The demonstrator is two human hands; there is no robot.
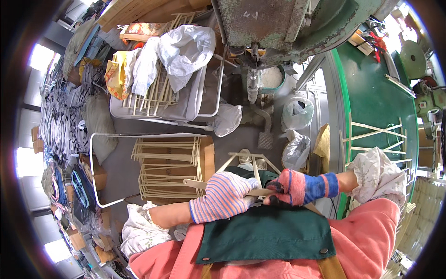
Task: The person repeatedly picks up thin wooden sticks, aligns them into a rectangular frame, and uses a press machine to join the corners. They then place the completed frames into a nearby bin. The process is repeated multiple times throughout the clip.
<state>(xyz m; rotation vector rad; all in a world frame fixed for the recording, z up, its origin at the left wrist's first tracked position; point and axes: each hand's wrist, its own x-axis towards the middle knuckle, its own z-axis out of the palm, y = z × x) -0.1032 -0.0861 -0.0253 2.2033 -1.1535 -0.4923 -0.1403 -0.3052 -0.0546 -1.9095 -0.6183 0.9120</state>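
Note:
My left hand [224, 194], in a white, blue and pink striped glove, is closed round a flat pale strip [194, 183]. A small hole shows at the strip's left end. At its other end my right hand [295, 187], in a red and blue glove with dark fingertips, pinches the strip. Just beyond my hands, pale thin rods [246, 155] form a joined frame near my shoes. What joins the strip to that frame is hidden behind my gloves.
A green cast-metal machine [260, 23] stands ahead, with a foot pedal [265, 140] below. Stacked pale rod frames [169, 167] lie on cardboard at left. White sacks [188, 49] rest on a wheeled white rack. On the right, a green table [371, 100] holds more frames.

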